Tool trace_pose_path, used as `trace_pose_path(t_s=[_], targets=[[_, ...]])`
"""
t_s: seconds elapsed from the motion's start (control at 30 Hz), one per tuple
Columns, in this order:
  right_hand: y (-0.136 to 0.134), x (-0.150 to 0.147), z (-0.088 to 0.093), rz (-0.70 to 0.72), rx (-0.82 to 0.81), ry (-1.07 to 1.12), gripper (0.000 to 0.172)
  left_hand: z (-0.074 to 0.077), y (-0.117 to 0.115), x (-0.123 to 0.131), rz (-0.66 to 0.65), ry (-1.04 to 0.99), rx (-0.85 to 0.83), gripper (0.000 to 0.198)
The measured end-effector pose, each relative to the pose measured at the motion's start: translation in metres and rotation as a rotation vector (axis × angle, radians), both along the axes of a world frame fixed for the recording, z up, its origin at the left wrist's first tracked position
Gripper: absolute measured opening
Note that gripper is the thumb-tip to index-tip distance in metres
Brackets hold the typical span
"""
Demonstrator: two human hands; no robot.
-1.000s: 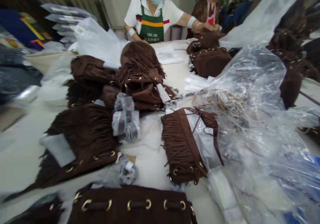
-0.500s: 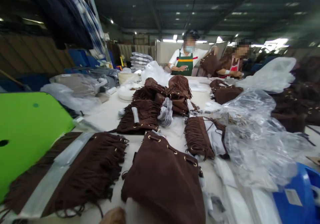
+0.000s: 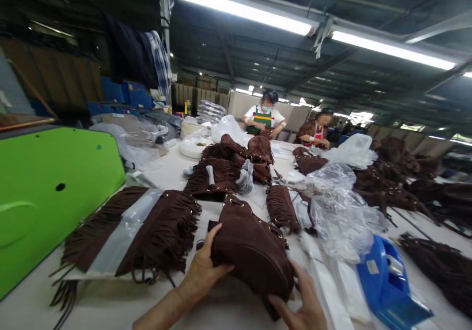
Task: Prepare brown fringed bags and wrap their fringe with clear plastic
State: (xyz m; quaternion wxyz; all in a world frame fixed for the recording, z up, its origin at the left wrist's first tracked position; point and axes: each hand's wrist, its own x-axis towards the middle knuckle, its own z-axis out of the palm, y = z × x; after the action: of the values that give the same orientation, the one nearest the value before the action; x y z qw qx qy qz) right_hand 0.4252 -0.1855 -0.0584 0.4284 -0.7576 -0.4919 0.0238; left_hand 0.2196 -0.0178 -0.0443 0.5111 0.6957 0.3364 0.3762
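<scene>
The brown bag (image 3: 254, 251) lies in the middle of the near part of the surface (image 3: 121, 303), here taken as the centre of the clock, with 12 o'clock away from the person; the grip of the left hand (image 3: 206, 266) is closed on its lower edge at 8 o'clock, and the grip of the right hand (image 3: 304, 300) is closed on its corner at 5 o'clock.

At 9 o'clock a fringed bag (image 3: 167, 229) lies flat with a pale strip (image 3: 129, 231) across it, so I judge this one further along; the brown bag shows no such strip on its visible side, but its underside is hidden, and I cannot tell what is there; its work seems only partly done.

At 1 o'clock a smaller fringed bag (image 3: 280, 208) lies beside pale wrapping; at 11 o'clock another dark bag (image 3: 193, 185) carries a small pale piece; at 3 o'clock a blue tape dispenser (image 3: 381, 285) stands untouched; at 2 o'clock, beyond the clear plastic (image 3: 339, 217), many dark bags (image 3: 391, 167) are heaped, apparently with much left to do.
</scene>
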Motion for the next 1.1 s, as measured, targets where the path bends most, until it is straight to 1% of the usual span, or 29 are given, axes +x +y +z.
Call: trace_pose_path(t_s=[0.07, 0.13, 0.23, 0.33, 0.37, 0.43, 0.5, 0.57, 0.63, 0.7, 0.77, 0.8, 0.87, 0.9, 0.97, 1.03, 1.1], targets=[[0.029, -0.002, 0.005, 0.006, 0.069, 0.049, 0.052, 0.006, 0.005, 0.007, -0.018, -0.085, -0.099, 0.082], [0.048, -0.004, 0.014, 0.051, 0.044, 0.186, 0.045, 0.016, 0.014, 0.012, 0.013, -0.167, -0.178, 0.076], [0.059, 0.001, 0.036, 0.171, -0.080, 0.486, 0.049, 0.033, 0.023, 0.017, 0.089, -0.266, -0.381, 0.069], [0.061, 0.011, 0.059, 0.207, -0.125, 0.694, 0.051, 0.043, 0.021, 0.018, 0.109, -0.365, -0.569, 0.072], [0.061, 0.013, 0.064, 0.224, -0.140, 0.724, 0.049, 0.044, 0.018, 0.017, 0.102, -0.384, -0.608, 0.074], [0.061, 0.013, 0.070, 0.269, -0.191, 0.736, 0.044, 0.038, 0.011, 0.014, 0.123, -0.375, -0.667, 0.080], [0.062, 0.009, 0.072, 0.288, -0.237, 0.738, 0.041, 0.027, 0.003, 0.009, 0.200, -0.311, -0.699, 0.080], [0.063, 0.005, 0.072, 0.265, -0.241, 0.780, 0.040, 0.013, -0.004, 0.005, 0.262, -0.264, -0.717, 0.077], [0.066, 0.003, 0.074, 0.250, -0.214, 0.841, 0.039, 0.004, -0.011, 0.004, 0.223, -0.265, -0.770, 0.073], [0.072, 0.005, 0.079, 0.260, -0.183, 0.877, 0.037, 0.003, -0.017, 0.007, 0.131, -0.260, -0.858, 0.070], [0.081, 0.011, 0.086, 0.263, -0.158, 0.886, 0.037, 0.011, -0.020, 0.011, 0.017, -0.247, -0.928, 0.069], [0.086, 0.015, 0.089, 0.259, -0.150, 0.884, 0.037, 0.016, -0.020, 0.014, -0.034, -0.251, -0.938, 0.069], [0.096, 0.022, 0.096, 0.250, -0.153, 0.878, 0.038, 0.028, -0.017, 0.020, -0.120, -0.290, -0.900, 0.066], [0.102, 0.025, 0.100, 0.251, -0.161, 0.872, 0.039, 0.034, -0.014, 0.022, -0.139, -0.316, -0.860, 0.064], [0.111, 0.031, 0.107, 0.263, -0.185, 0.849, 0.039, 0.043, -0.007, 0.028, -0.130, -0.334, -0.798, 0.060], [0.118, 0.035, 0.116, 0.272, -0.213, 0.810, 0.038, 0.048, -0.002, 0.032, -0.112, -0.312, -0.786, 0.060], [0.125, 0.039, 0.123, 0.264, -0.232, 0.770, 0.037, 0.051, 0.000, 0.036, -0.123, -0.312, -0.791, 0.064]])
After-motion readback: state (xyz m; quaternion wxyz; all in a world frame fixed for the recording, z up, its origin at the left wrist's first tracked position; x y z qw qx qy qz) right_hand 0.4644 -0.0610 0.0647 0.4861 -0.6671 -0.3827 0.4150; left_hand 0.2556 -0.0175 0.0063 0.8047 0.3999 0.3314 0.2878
